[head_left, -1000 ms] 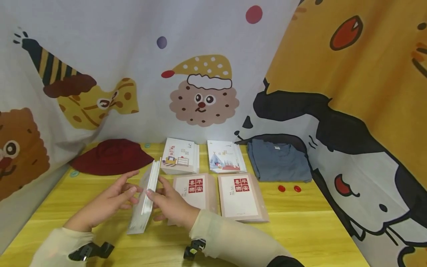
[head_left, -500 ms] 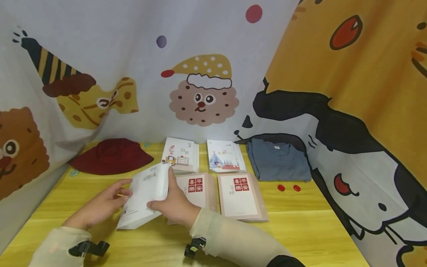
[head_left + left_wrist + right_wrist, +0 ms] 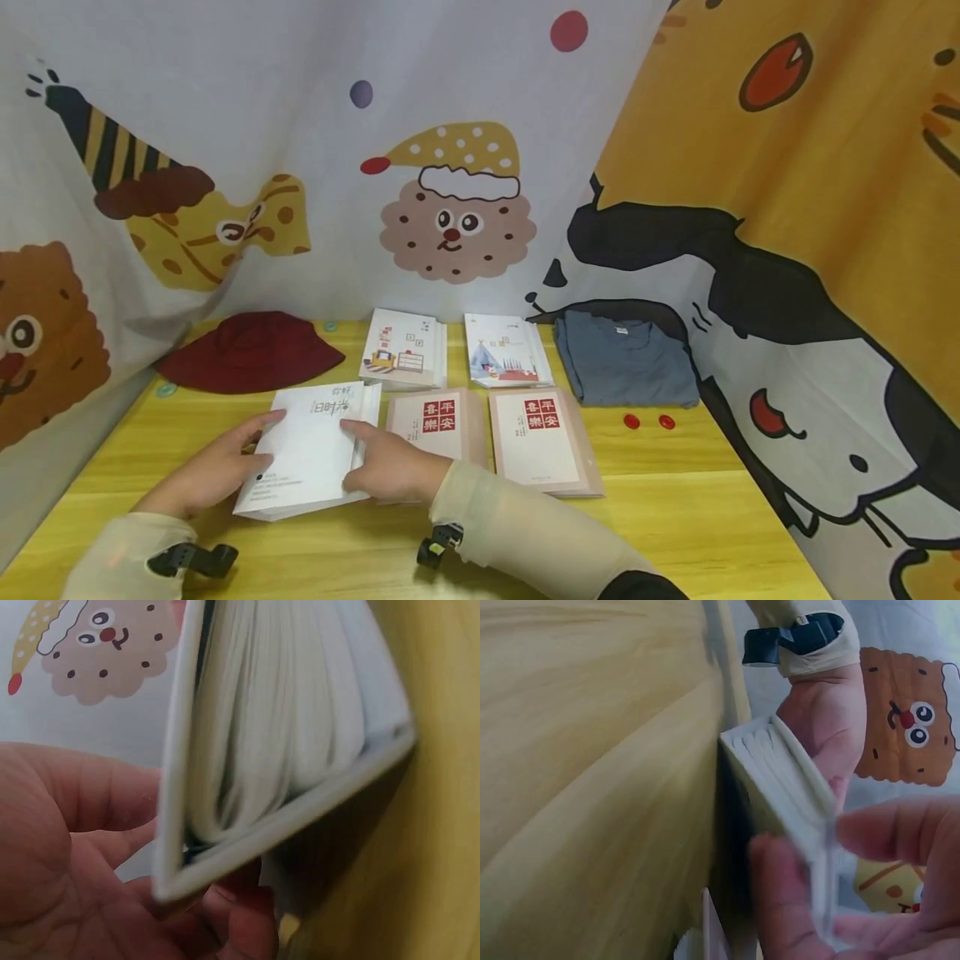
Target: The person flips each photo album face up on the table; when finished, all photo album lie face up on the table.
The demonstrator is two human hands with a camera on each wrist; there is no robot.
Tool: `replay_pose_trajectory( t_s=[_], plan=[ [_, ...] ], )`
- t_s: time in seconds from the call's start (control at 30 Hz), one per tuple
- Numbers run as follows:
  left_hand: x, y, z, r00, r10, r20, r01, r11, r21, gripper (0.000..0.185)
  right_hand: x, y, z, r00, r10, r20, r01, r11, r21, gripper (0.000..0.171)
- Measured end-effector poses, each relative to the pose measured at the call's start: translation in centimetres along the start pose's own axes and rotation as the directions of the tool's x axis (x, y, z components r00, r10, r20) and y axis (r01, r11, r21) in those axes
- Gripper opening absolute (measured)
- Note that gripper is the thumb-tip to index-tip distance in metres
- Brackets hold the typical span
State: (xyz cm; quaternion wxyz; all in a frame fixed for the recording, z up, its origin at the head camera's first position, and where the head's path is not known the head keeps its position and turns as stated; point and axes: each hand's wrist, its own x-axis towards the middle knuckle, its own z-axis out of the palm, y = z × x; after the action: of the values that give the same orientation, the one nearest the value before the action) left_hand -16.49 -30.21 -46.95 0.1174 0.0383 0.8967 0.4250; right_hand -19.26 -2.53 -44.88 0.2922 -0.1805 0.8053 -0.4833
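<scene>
Both of my hands hold a white photo album (image 3: 307, 442), front left on the yellow table, its lettered white cover facing up. My left hand (image 3: 210, 467) grips its left side, thumb on the cover; in the left wrist view its fingers curl beneath the spine corner, and the bundled pages (image 3: 277, 697) show edge-on. At the opposite edge, my right hand (image 3: 397, 462) pinches the cover boards; the right wrist view has the thumb and fingers on either side of the album (image 3: 780, 772). The album is slightly tilted, with its near edge over the table.
Two beige albums with red lettering, a left one (image 3: 427, 425) and a right one (image 3: 536, 450), lie beside it. Behind stand two white illustrated albums (image 3: 401, 350), a dark red hat (image 3: 251, 354) and a folded blue-grey garment (image 3: 626, 358). Red discs (image 3: 632, 422) lie at right.
The photo album has swung from nearly upright, edge towards me, down to almost flat with its cover up. My left hand has gone from loose beside it to gripping its left side.
</scene>
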Motion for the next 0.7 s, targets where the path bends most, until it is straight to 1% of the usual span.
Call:
replay_pose_trajectory(
  t_s=[0.03,0.13,0.23,0.3,0.37,0.47,0.6,0.7],
  plan=[
    [0.0,-0.1,-0.1,1.0,-0.002,-0.016,0.002,1.0,0.026,0.068,0.0,0.0,0.1,1.0,-0.005,-0.01,0.004,1.0,-0.02,0.094],
    [0.1,-0.2,-0.2,0.999,-0.024,-0.041,0.025,0.999,0.026,0.069,-0.2,-0.1,0.3,0.999,0.006,-0.041,-0.006,1.0,-0.018,0.091],
    [0.1,-0.1,-0.3,0.998,-0.043,-0.047,0.044,0.999,0.008,0.07,-0.4,-0.2,0.3,0.999,0.029,-0.047,-0.028,0.999,0.019,0.085],
    [0.2,0.1,-0.3,0.997,-0.063,-0.045,0.063,0.998,0.008,0.07,-0.4,-0.2,0.1,0.998,0.031,-0.06,-0.031,0.999,0.01,0.082],
    [0.3,0.4,-0.3,0.996,-0.079,-0.046,0.081,0.996,0.032,0.071,-0.5,-0.2,-0.1,0.997,0.012,-0.071,-0.012,1.0,-0.006,0.079],
    [0.4,1.0,-0.2,0.994,-0.094,-0.052,0.098,0.992,0.084,0.07,-0.7,-0.2,-0.6,0.995,-0.039,-0.087,0.035,0.999,-0.04,0.077],
    [0.4,1.9,0.0,0.994,-0.07,-0.079,0.08,0.988,0.13,0.068,-1.5,0.3,-1.8,0.994,-0.086,-0.067,0.087,0.996,0.02,0.076],
    [0.3,2.8,0.5,0.989,-0.019,-0.15,0.042,0.988,0.149,0.066,-2.4,0.7,-3.1,0.991,-0.111,-0.071,0.115,0.992,0.05,0.073]
  ],
)
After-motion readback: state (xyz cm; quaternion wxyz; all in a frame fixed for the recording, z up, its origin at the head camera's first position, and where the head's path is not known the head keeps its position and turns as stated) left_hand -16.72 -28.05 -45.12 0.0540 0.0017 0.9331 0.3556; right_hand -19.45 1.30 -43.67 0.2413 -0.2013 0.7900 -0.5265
